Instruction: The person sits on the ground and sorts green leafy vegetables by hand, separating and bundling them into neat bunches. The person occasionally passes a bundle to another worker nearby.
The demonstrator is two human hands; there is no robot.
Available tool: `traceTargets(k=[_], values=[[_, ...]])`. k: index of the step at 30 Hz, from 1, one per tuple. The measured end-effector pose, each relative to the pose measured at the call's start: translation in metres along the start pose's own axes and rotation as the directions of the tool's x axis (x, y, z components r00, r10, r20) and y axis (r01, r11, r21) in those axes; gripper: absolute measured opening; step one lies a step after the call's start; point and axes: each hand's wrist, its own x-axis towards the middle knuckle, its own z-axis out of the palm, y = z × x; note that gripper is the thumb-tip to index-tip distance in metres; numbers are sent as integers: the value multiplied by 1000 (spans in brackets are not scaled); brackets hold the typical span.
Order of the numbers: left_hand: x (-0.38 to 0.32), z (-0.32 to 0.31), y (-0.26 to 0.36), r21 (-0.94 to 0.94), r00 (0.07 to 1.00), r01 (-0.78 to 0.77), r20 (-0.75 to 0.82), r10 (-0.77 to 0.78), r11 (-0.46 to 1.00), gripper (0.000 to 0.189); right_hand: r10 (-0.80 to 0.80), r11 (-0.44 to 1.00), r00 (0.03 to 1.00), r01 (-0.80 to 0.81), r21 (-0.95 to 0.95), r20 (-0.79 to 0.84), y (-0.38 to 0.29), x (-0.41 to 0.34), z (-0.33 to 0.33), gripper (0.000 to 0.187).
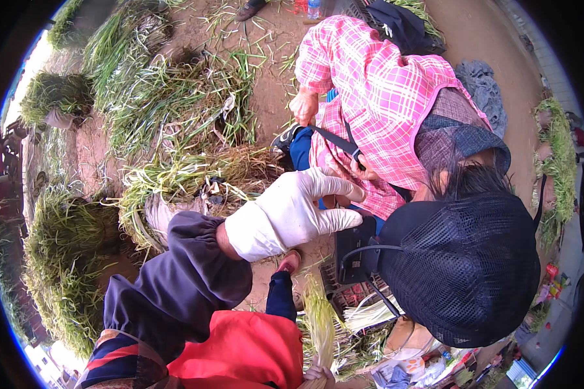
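My left hand [297, 209], in a white glove, reaches out to the right with thumb and fingers apart. Nothing shows between them. Its fingertips lie in front of a co-worker in a pink checked smock [365, 92], near a black box-like device [353, 248] at the front of that person's black mesh cap [462, 267]. At the bottom edge, my right hand [319, 373] grips a bundle of pale green leafy stalks [319, 326], leaves upward. The frame cuts off part of this hand. A red apron [243, 347] covers my lap.
The co-worker's hand [305, 106] holds a dark strap [336, 138]. Heaps of green stalks [175, 102] cover the ground at left, with a tied bundle [194, 189] beside my forearm. A plastic crate [350, 291] holding pale stalks [370, 315] stands below the cap. A water bottle [314, 8] stands far off.
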Motion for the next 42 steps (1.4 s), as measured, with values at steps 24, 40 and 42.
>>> traceTargets(k=[24, 40, 42], values=[[-15, 55, 37, 217, 956, 235, 123, -265, 947, 29, 272, 960, 962, -269, -82, 26, -18, -12, -58, 34], [-12, 64, 32, 308, 969, 187, 97, -226, 933, 32, 502, 836, 861, -508, -208, -84, -56, -6, -62, 40], [-12, 62, 33, 308, 968, 173, 121, -219, 936, 32, 475, 850, 876, -481, -217, -80, -59, -7, -57, 36]])
